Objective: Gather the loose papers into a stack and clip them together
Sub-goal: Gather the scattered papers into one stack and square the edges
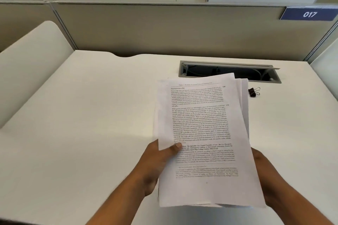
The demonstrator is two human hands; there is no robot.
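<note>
White papers [201,133] held above desk [91,115], edges fanned at top right. Left hand [157,166] closed on left edge, thumb on top; right hand [265,175] grips right edge from beneath. Clip [253,91] on desk, just beyond. Risk: uneven sheets slip when one hand frees for clip.

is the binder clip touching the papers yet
Apart: the head view shows bare desk between the binder clip and the papers.

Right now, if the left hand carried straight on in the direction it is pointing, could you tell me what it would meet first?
The left hand points up and to the right, thumb already on the papers. Beyond that sheaf, its line seems to run towards the binder clip on the desk, though depth is unclear.
</note>
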